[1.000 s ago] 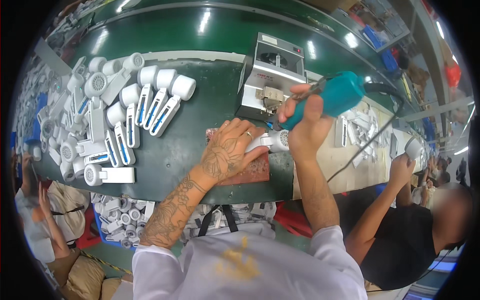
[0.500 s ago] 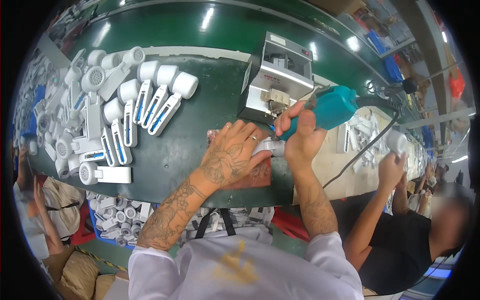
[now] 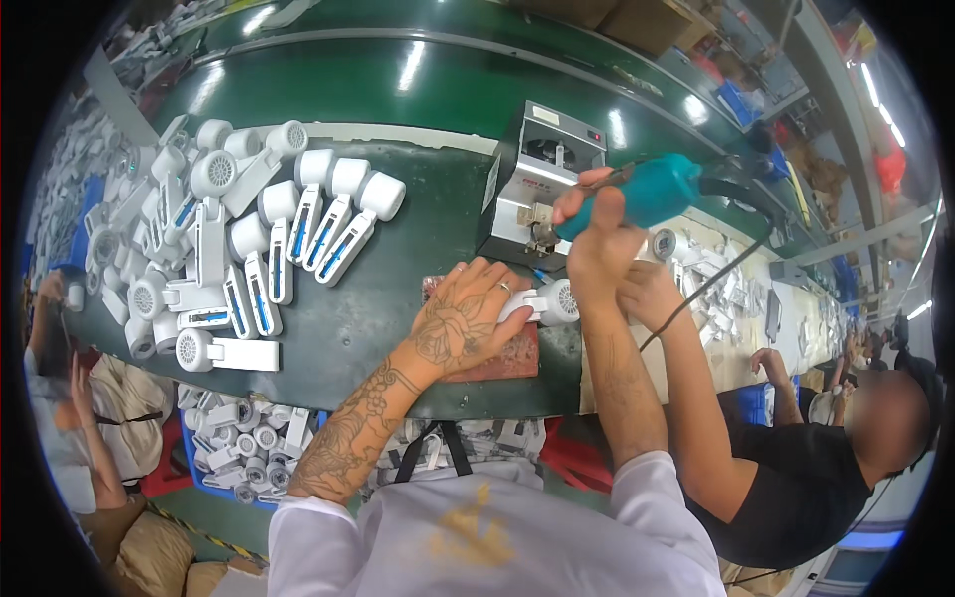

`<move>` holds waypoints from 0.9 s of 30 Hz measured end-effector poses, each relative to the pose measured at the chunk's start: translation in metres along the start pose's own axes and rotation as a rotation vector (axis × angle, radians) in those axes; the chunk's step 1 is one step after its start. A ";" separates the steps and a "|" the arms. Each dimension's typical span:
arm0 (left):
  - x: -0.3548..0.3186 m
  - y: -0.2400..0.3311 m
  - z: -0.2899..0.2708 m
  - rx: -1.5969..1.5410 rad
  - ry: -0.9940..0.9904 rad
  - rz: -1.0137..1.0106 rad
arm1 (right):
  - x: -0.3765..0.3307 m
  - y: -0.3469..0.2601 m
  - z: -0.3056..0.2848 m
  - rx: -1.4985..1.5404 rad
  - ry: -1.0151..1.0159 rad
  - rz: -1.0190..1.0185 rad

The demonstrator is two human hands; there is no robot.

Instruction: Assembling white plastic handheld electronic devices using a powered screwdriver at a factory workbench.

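Note:
My left hand (image 3: 460, 316) presses a white handheld fan (image 3: 545, 302) against a reddish pad (image 3: 502, 360). Its fingers wrap over the handle, hiding most of it, while the round grille end sticks out to the right. In my right hand (image 3: 600, 239) is a teal electric screwdriver (image 3: 652, 192), gripped around its body. The screwdriver's tip points at the front of a grey and black screw feeder machine (image 3: 532, 189); whether it touches cannot be made out. A co-worker's hand (image 3: 647, 294) reaches in just behind my right wrist, beside another fan (image 3: 668, 244).
White fans (image 3: 214, 239) pile up on the left of the dark green table (image 3: 418, 189), several with opened handles. A blue crate (image 3: 214, 478) of fan parts stands below the front edge. White parts (image 3: 721, 289) lie at right. A cable (image 3: 711, 284) hangs from the screwdriver.
My right hand has lifted the screwdriver away from the fan to the machine's front. My left hand keeps hold of the fan. The co-worker's arm has reached in toward the table.

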State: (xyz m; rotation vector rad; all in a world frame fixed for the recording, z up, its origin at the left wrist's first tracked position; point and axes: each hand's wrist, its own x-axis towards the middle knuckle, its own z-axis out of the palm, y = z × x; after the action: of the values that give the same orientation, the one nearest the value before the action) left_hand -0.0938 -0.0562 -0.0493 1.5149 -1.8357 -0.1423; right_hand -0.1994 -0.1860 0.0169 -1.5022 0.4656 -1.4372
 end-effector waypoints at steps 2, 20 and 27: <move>-0.001 0.000 0.000 -0.005 0.007 -0.011 | -0.004 0.013 0.001 0.032 -0.015 -0.010; 0.006 0.003 -0.006 -0.069 -0.099 -0.044 | -0.051 -0.037 -0.021 0.002 -0.036 0.208; 0.008 0.005 -0.006 -0.057 -0.104 -0.050 | -0.065 -0.019 -0.024 0.055 -0.009 0.269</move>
State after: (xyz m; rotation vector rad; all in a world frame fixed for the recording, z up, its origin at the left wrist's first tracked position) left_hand -0.0946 -0.0590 -0.0384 1.5402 -1.8588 -0.3001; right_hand -0.2428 -0.1341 -0.0068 -1.3450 0.5946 -1.2222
